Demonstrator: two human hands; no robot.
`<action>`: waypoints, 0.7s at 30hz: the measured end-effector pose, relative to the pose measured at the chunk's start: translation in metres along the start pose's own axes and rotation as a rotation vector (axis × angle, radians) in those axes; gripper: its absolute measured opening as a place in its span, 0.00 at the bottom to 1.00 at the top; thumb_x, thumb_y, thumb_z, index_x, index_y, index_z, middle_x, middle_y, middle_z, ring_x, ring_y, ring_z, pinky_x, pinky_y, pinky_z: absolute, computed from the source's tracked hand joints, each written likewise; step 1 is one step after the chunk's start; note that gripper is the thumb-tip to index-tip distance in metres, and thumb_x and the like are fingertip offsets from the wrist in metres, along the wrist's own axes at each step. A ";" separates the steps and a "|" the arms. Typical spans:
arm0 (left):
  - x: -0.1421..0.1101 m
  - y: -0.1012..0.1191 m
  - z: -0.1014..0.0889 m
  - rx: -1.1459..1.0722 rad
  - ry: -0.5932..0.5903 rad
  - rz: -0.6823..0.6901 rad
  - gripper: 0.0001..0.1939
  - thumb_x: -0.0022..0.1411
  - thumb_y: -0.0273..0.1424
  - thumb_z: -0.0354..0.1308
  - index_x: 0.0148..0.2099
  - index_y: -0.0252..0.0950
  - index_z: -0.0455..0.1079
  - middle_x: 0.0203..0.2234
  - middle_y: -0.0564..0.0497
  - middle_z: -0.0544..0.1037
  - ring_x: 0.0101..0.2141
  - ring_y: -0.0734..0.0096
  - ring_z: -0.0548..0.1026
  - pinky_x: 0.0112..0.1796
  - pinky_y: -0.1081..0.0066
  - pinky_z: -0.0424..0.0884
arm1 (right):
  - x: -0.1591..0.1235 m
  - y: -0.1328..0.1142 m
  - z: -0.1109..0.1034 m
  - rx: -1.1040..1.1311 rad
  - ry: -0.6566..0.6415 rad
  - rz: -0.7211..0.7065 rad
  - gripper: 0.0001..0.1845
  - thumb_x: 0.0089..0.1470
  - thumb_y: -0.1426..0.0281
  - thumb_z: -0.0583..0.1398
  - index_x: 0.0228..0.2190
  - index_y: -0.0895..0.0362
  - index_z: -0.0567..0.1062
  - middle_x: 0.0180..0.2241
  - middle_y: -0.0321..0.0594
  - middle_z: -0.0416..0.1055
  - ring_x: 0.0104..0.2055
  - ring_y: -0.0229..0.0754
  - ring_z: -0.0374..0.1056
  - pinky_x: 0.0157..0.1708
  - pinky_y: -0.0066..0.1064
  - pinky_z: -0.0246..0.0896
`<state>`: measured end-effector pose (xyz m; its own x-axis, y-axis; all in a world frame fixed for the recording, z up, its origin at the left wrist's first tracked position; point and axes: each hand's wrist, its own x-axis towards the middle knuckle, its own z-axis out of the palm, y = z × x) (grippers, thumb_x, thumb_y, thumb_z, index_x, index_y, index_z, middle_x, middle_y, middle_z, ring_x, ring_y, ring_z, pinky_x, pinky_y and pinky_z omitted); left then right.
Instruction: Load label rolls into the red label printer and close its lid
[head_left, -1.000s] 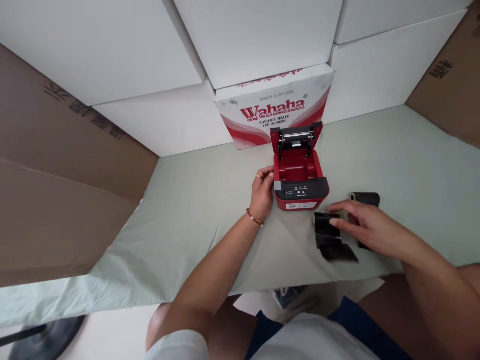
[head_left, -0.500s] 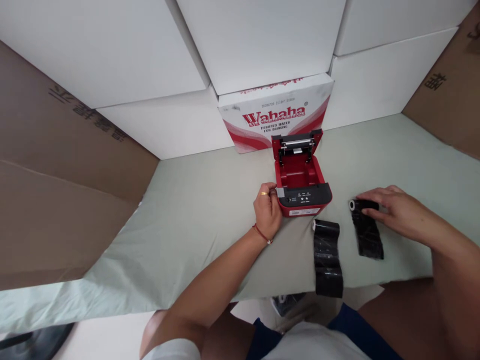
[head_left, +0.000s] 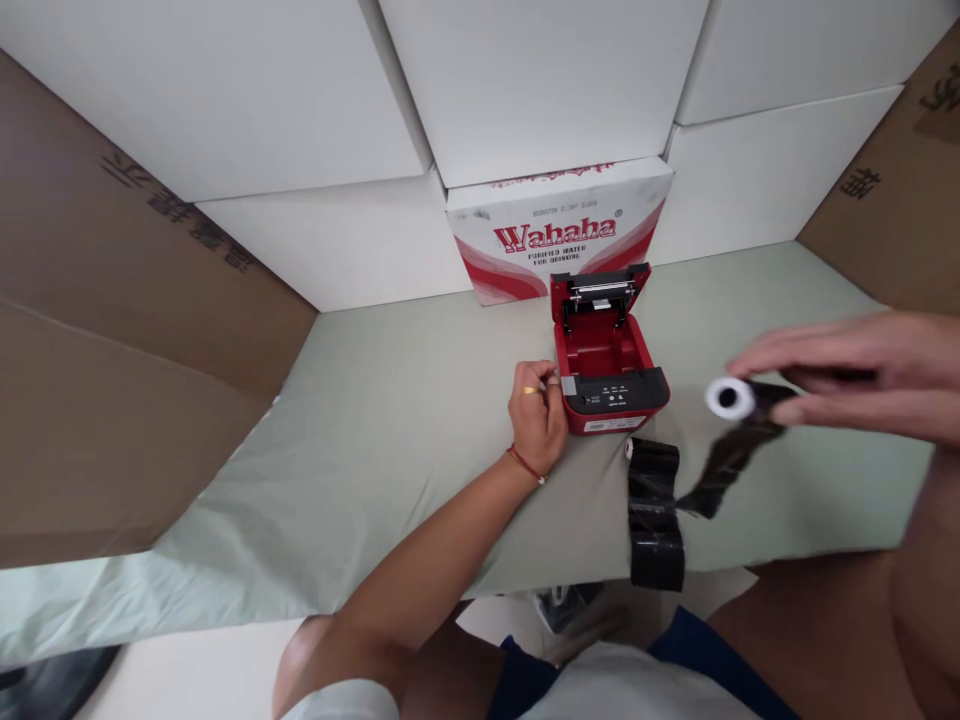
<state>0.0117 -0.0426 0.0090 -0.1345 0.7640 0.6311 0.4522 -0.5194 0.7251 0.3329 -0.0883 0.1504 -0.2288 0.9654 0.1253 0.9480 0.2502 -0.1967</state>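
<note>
A red and black label printer (head_left: 615, 395) stands on the cloth with its lid (head_left: 600, 290) tipped up, its red inside bare. My left hand (head_left: 536, 415) rests at the printer's left front corner, fingers curled against its side; the fingertips are partly hidden. Raised off the cloth at the right, my right hand (head_left: 855, 375) pinches a roll of black ribbon (head_left: 757, 400) with a white core facing left. Its loose tail hangs down and to the left. Another black ribbon roll (head_left: 654, 490) lies partly unwound in front of the printer, its end at the table's front edge.
Behind the printer stands a white and red Wahaha carton (head_left: 559, 235), backed by stacked white boxes (head_left: 547, 90). Brown cardboard (head_left: 135, 400) walls in the left side, with more cardboard (head_left: 892, 220) at the right. Pale green cloth (head_left: 390, 400) covers the table.
My right hand has lifted its black ribbon roll off the cloth, up toward me and slightly right; the tail now swings left toward the other roll. My left hand stays at the printer.
</note>
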 end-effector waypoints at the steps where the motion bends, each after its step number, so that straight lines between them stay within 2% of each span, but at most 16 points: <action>1: 0.000 0.002 -0.002 0.017 0.042 0.115 0.09 0.76 0.30 0.50 0.53 0.39 0.70 0.42 0.46 0.76 0.43 0.65 0.76 0.45 0.65 0.74 | 0.012 -0.016 0.001 -0.012 -0.014 -0.010 0.17 0.62 0.54 0.63 0.45 0.48 0.85 0.43 0.51 0.83 0.45 0.56 0.79 0.43 0.42 0.73; 4: -0.003 0.011 -0.007 0.063 0.126 0.474 0.17 0.75 0.34 0.51 0.62 0.38 0.67 0.48 0.42 0.75 0.53 0.57 0.74 0.54 0.55 0.74 | 0.054 -0.065 0.011 -0.054 -0.051 -0.050 0.19 0.63 0.57 0.63 0.52 0.49 0.82 0.46 0.51 0.83 0.47 0.56 0.78 0.43 0.41 0.71; 7: -0.005 0.020 -0.010 0.119 0.132 0.678 0.19 0.75 0.37 0.50 0.62 0.37 0.68 0.45 0.43 0.77 0.55 0.54 0.75 0.60 0.50 0.69 | 0.086 -0.105 0.027 -0.125 -0.091 -0.084 0.20 0.65 0.63 0.61 0.55 0.51 0.80 0.50 0.50 0.82 0.46 0.54 0.78 0.41 0.39 0.69; 9: -0.006 0.024 -0.009 0.169 0.102 0.720 0.18 0.73 0.36 0.53 0.60 0.38 0.71 0.43 0.45 0.78 0.53 0.56 0.77 0.60 0.53 0.68 | 0.100 -0.120 0.035 -0.197 -0.128 -0.074 0.20 0.66 0.67 0.58 0.56 0.53 0.79 0.54 0.51 0.80 0.45 0.54 0.79 0.38 0.39 0.68; 12: -0.007 0.027 -0.009 0.230 0.049 0.737 0.15 0.70 0.34 0.58 0.56 0.40 0.74 0.40 0.47 0.81 0.49 0.59 0.79 0.55 0.57 0.68 | 0.113 -0.132 0.045 -0.272 -0.206 -0.045 0.21 0.65 0.71 0.55 0.56 0.55 0.79 0.56 0.53 0.79 0.46 0.57 0.79 0.36 0.40 0.67; 16: -0.007 0.029 -0.009 0.229 -0.014 0.746 0.15 0.65 0.28 0.62 0.54 0.38 0.76 0.39 0.47 0.84 0.46 0.59 0.81 0.52 0.57 0.65 | 0.125 -0.135 0.055 -0.260 -0.299 -0.029 0.20 0.63 0.76 0.55 0.52 0.56 0.81 0.54 0.56 0.81 0.49 0.58 0.80 0.39 0.39 0.68; 21: -0.009 0.031 -0.008 0.282 -0.121 0.715 0.15 0.67 0.28 0.60 0.55 0.36 0.77 0.41 0.47 0.87 0.46 0.61 0.82 0.53 0.57 0.63 | 0.142 -0.129 0.072 -0.224 -0.302 -0.029 0.20 0.62 0.76 0.56 0.51 0.58 0.83 0.48 0.57 0.84 0.49 0.59 0.81 0.40 0.39 0.69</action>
<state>0.0197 -0.0687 0.0287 0.3642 0.3250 0.8728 0.6020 -0.7972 0.0457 0.1624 0.0222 0.1236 -0.2792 0.9448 -0.1713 0.9575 0.2874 0.0246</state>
